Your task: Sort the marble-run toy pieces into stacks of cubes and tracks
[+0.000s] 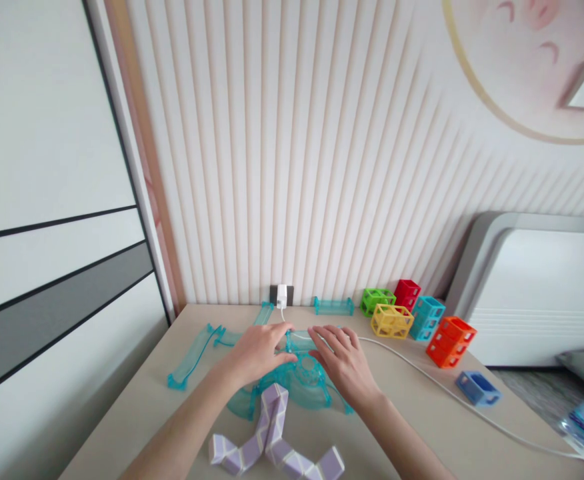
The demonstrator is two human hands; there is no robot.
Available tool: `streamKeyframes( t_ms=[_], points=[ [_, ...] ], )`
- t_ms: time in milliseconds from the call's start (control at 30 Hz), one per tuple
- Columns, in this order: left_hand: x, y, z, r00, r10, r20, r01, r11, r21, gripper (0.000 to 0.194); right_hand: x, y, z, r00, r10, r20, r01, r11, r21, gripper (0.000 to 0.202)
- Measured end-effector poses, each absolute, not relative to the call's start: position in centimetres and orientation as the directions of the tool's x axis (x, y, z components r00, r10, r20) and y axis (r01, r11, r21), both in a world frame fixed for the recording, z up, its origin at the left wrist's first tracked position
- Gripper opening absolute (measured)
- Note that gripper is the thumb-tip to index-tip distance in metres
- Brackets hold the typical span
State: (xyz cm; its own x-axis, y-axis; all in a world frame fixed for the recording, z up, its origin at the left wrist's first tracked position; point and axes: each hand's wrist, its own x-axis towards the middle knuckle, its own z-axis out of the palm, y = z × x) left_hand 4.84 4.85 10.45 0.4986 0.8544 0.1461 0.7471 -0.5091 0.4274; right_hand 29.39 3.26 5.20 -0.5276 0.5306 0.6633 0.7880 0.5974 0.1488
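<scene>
My left hand (258, 351) reaches over a cluster of translucent teal plastic track pieces (308, 373), its thumb and fingers apart at the left side. Opposite it, my right hand (343, 365) has its fingers stretched out along the right side of the same cluster. Both hands look close to the teal plastic; whether the fingertips touch it is not clear. Part of the cluster is hidden beneath the hands. Just in front lies a purple and white folding snake puzzle (273, 427), bent into a branching shape.
More teal track pieces lie left (195, 357) and against the wall (334, 306). Green (378, 301), yellow (392, 321), red (407, 294), teal (427, 317), orange (451, 341) and blue (478, 388) frame blocks stand right. A white cable (422, 372) crosses the table from a charger (282, 295).
</scene>
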Motion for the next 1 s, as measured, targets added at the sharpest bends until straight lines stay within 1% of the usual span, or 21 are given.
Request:
streamKeyframes(
  t_ms=[100,167,267,300,367,467,533,767,1000],
  points=[
    [4.9,5.0,10.0,0.496,0.857,0.140,0.763,-0.507,0.402,0.046,28.8,3.8,5.6,-0.565,0.555,0.611,0.777,0.607,0.166,0.040],
    [4.7,5.3,9.9,0.482,0.864,0.148,0.777,-0.499,0.383,0.052,28.9,4.7,5.8,-0.595,0.565,0.571,0.766,0.614,0.191,0.038],
    [4.0,5.7,10.3,0.430,0.874,0.225,0.788,-0.485,0.379,0.060,30.2,7.3,6.3,-0.573,0.652,0.497,0.811,0.538,0.229,0.037],
    [3.7,5.8,10.5,0.408,0.875,0.259,0.787,-0.481,0.386,0.059,30.9,8.5,6.4,-0.542,0.696,0.471,0.838,0.491,0.238,0.038],
    [2.9,6.0,11.1,0.375,0.873,0.312,0.786,-0.478,0.392,0.051,32.5,11.0,6.4,-0.485,0.748,0.453,0.874,0.424,0.237,0.038],
    [2.0,6.3,11.8,0.367,0.868,0.334,0.792,-0.480,0.376,0.039,34.6,14.3,6.1,-0.416,0.804,0.426,0.908,0.342,0.242,0.035],
    [1.6,6.4,12.1,0.375,0.865,0.335,0.796,-0.485,0.362,0.034,35.4,15.8,5.8,-0.391,0.830,0.399,0.916,0.308,0.256,0.033],
    [1.1,6.4,12.4,0.414,0.854,0.315,0.810,-0.504,0.302,0.033,35.3,17.7,4.4,-0.381,0.861,0.338,0.907,0.277,0.316,0.031],
    [0.8,6.6,12.9,0.400,0.862,0.311,0.822,-0.488,0.294,0.031,35.9,17.9,3.4,-0.369,0.873,0.317,0.904,0.258,0.342,0.034]
  ],
)
